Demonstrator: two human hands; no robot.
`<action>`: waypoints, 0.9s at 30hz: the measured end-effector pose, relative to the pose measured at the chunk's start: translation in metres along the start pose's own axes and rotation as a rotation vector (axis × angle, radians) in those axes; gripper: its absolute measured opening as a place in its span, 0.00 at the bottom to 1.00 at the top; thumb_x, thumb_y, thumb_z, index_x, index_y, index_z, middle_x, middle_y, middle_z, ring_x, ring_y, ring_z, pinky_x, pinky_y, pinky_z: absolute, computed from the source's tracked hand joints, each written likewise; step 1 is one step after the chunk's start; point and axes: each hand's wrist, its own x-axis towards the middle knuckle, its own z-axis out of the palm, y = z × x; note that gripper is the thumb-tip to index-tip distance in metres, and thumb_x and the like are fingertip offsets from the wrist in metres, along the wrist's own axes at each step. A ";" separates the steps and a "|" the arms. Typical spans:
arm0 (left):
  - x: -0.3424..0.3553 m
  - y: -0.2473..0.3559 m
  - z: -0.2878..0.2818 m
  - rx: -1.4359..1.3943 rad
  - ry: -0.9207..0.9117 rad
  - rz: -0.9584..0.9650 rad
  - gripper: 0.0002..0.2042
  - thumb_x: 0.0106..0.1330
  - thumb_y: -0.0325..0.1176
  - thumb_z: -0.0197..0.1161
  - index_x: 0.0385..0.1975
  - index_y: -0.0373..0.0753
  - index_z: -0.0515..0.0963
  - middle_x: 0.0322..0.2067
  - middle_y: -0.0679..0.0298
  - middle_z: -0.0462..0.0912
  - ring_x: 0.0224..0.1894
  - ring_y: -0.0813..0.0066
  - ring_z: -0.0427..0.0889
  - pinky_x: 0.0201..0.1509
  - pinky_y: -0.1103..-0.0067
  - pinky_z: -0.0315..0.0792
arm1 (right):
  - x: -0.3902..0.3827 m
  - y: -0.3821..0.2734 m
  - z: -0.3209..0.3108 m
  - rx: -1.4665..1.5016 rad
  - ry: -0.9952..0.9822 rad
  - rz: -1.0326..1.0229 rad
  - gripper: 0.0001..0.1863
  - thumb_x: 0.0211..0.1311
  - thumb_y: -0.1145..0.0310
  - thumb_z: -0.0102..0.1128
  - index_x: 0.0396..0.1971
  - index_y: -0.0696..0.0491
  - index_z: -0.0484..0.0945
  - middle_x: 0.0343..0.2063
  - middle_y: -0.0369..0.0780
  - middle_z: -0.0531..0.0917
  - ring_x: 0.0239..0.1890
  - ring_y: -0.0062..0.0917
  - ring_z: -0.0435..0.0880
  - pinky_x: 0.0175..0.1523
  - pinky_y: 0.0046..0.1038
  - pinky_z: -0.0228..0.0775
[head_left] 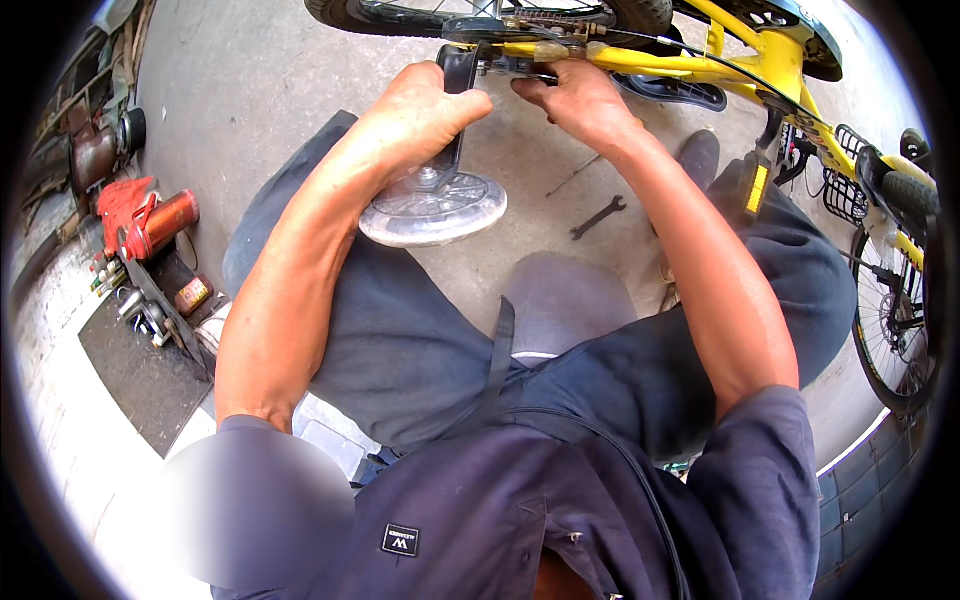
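Observation:
My left hand [425, 112] is closed around the black bracket [458, 70] of a small training wheel [435, 212] with a clear whitish rim. The bracket's upper end meets the rear axle area of a yellow bicycle [680, 64], at the top of the view. Just right of it, my right hand [588, 103] has its fingers bent in under the bicycle frame, beside the wheel hub. Its fingertips are partly hidden, so what they pinch cannot be made out. Part of the bicycle's rear tyre [640, 14] shows above both hands.
On the concrete floor between my legs lie an open-end wrench [598, 218] and a thin metal rod [572, 176]. At left are a red cloth [122, 212], a red cylinder [168, 220] and assorted metal parts. Another bicycle wheel [893, 325] stands at right, near a black basket [846, 175].

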 end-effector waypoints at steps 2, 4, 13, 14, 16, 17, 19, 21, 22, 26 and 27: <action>0.001 -0.001 0.001 -0.014 -0.014 0.012 0.12 0.58 0.35 0.59 0.30 0.31 0.71 0.16 0.64 0.73 0.14 0.79 0.73 0.16 0.79 0.67 | -0.003 -0.006 -0.006 0.244 -0.102 0.226 0.20 0.61 0.52 0.63 0.41 0.55 0.80 0.29 0.35 0.81 0.28 0.21 0.78 0.30 0.24 0.67; 0.000 -0.001 0.001 -0.012 -0.006 0.000 0.12 0.58 0.35 0.59 0.30 0.31 0.71 0.16 0.64 0.74 0.14 0.80 0.72 0.16 0.79 0.67 | -0.004 -0.006 -0.016 0.336 -0.177 0.288 0.17 0.61 0.52 0.63 0.38 0.52 0.79 0.26 0.31 0.77 0.24 0.14 0.72 0.26 0.20 0.59; 0.003 -0.005 0.001 -0.054 -0.023 -0.027 0.10 0.60 0.33 0.58 0.30 0.32 0.70 0.16 0.65 0.73 0.13 0.81 0.72 0.15 0.81 0.67 | -0.006 0.001 -0.016 0.694 -0.177 0.183 0.15 0.62 0.55 0.64 0.37 0.52 0.80 0.28 0.30 0.77 0.24 0.13 0.68 0.26 0.17 0.57; 0.003 -0.006 0.001 -0.064 -0.025 -0.021 0.10 0.60 0.33 0.58 0.30 0.32 0.70 0.16 0.65 0.73 0.13 0.81 0.72 0.15 0.81 0.67 | -0.007 0.001 -0.017 0.723 -0.188 0.165 0.15 0.62 0.55 0.65 0.38 0.52 0.80 0.28 0.30 0.77 0.24 0.13 0.69 0.27 0.17 0.57; 0.001 -0.003 0.002 -0.065 -0.021 -0.017 0.09 0.60 0.33 0.58 0.30 0.33 0.70 0.15 0.65 0.73 0.13 0.81 0.72 0.15 0.82 0.67 | -0.008 0.000 -0.018 0.791 -0.187 0.160 0.16 0.61 0.55 0.66 0.39 0.52 0.79 0.28 0.31 0.77 0.25 0.13 0.69 0.27 0.17 0.58; 0.000 -0.001 0.002 -0.064 -0.018 -0.015 0.09 0.60 0.33 0.58 0.30 0.33 0.70 0.15 0.65 0.73 0.13 0.81 0.72 0.14 0.82 0.67 | -0.008 -0.001 -0.018 0.831 -0.176 0.173 0.16 0.61 0.55 0.66 0.39 0.52 0.79 0.28 0.31 0.77 0.25 0.13 0.69 0.27 0.17 0.59; 0.000 0.000 0.001 -0.046 -0.011 -0.023 0.09 0.60 0.33 0.58 0.30 0.33 0.70 0.15 0.64 0.73 0.12 0.81 0.72 0.14 0.81 0.67 | -0.007 0.000 -0.017 0.876 -0.164 0.176 0.17 0.61 0.55 0.67 0.39 0.53 0.79 0.28 0.31 0.76 0.25 0.13 0.70 0.26 0.18 0.60; 0.000 0.000 0.002 -0.047 -0.019 -0.018 0.09 0.60 0.33 0.58 0.30 0.33 0.70 0.15 0.64 0.74 0.12 0.81 0.72 0.14 0.81 0.67 | -0.005 0.006 -0.013 0.887 -0.165 0.155 0.17 0.61 0.55 0.66 0.39 0.53 0.79 0.27 0.31 0.75 0.24 0.13 0.70 0.26 0.18 0.61; 0.000 -0.001 0.002 -0.058 -0.027 -0.014 0.09 0.60 0.33 0.58 0.29 0.33 0.70 0.14 0.64 0.74 0.12 0.80 0.72 0.14 0.81 0.67 | -0.005 0.008 -0.012 0.892 -0.162 0.144 0.16 0.61 0.55 0.66 0.39 0.53 0.78 0.27 0.31 0.75 0.24 0.13 0.69 0.26 0.18 0.61; 0.001 -0.002 0.001 -0.044 -0.038 0.018 0.10 0.61 0.33 0.58 0.29 0.32 0.70 0.14 0.62 0.74 0.12 0.79 0.72 0.14 0.80 0.66 | -0.003 0.012 -0.008 0.941 -0.178 0.135 0.14 0.62 0.58 0.65 0.38 0.53 0.78 0.27 0.32 0.74 0.24 0.13 0.69 0.25 0.18 0.62; 0.001 -0.003 0.001 -0.047 -0.034 0.014 0.10 0.60 0.33 0.58 0.29 0.32 0.70 0.14 0.62 0.75 0.12 0.79 0.73 0.14 0.80 0.66 | -0.003 0.013 -0.008 0.961 -0.189 0.141 0.14 0.62 0.58 0.65 0.38 0.54 0.78 0.27 0.32 0.74 0.24 0.13 0.69 0.25 0.18 0.62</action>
